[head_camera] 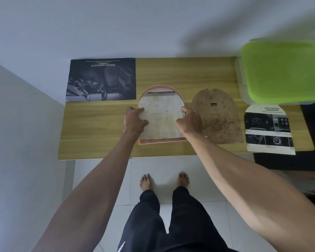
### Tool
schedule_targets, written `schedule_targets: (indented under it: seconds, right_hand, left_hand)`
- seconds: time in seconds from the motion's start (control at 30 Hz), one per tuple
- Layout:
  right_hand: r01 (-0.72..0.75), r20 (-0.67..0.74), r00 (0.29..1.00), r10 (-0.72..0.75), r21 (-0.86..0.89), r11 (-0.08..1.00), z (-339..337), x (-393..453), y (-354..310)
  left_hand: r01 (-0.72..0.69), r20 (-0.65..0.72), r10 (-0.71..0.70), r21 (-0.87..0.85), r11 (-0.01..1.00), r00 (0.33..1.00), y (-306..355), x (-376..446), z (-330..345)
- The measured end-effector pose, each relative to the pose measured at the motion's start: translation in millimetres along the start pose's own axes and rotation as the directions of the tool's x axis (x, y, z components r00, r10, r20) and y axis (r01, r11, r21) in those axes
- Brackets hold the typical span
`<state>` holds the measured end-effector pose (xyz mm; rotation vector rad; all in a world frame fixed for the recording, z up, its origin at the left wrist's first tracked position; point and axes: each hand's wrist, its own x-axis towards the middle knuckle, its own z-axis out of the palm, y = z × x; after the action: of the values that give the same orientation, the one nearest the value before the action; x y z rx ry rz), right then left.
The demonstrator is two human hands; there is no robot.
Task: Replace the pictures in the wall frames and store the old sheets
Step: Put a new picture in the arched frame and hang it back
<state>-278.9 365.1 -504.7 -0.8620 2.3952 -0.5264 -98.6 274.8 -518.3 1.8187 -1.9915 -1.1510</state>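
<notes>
An arched pink frame (160, 86) lies flat in the middle of the wooden table (98, 139). A pale printed sheet (162, 117) rests on the frame. My left hand (135, 120) grips the sheet's left edge. My right hand (188, 120) grips its right edge. To the right lies the frame's stained brown arched backing board (218, 117). Farther right an arch-cut picture of car interiors (268, 128) overhangs the table's front edge. A dark rectangular car-seat poster (102, 80) lies at the back left.
A plastic box with a green lid (284, 71) stands at the table's back right corner. A grey wall closes off the left side. My bare feet (165, 180) stand on white tiles before the table. A dark surface (313, 135) adjoins the table on the right.
</notes>
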Motion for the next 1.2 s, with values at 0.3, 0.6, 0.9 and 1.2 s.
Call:
schedule_targets:
  seconds: [0.3,0.6,0.9,1.2]
  right_hand:
    - [-0.023,-0.009,1.0,0.023,-0.034,0.999,-14.7,8.8,2.5]
    - [-0.154,-0.139,0.973,0.183,0.195,0.969,-91.9,37.4,61.5]
    - [-0.156,-0.037,0.985,0.17,0.247,0.956,-124.7,49.8,124.3]
    - [-0.158,-0.018,0.986,0.166,0.221,0.963,-120.5,63.8,140.5]
  left_hand:
    - [-0.043,-0.089,0.059,0.172,0.984,0.994,14.2,-6.1,3.8]
    - [-0.16,0.117,0.159,-0.004,0.987,0.98,126.4,-29.5,77.4]
    - [0.075,0.17,-0.061,-0.082,0.994,0.984,174.4,-58.5,144.2]
    - [0.295,0.135,-0.284,-0.066,0.953,0.949,187.4,-41.9,160.1]
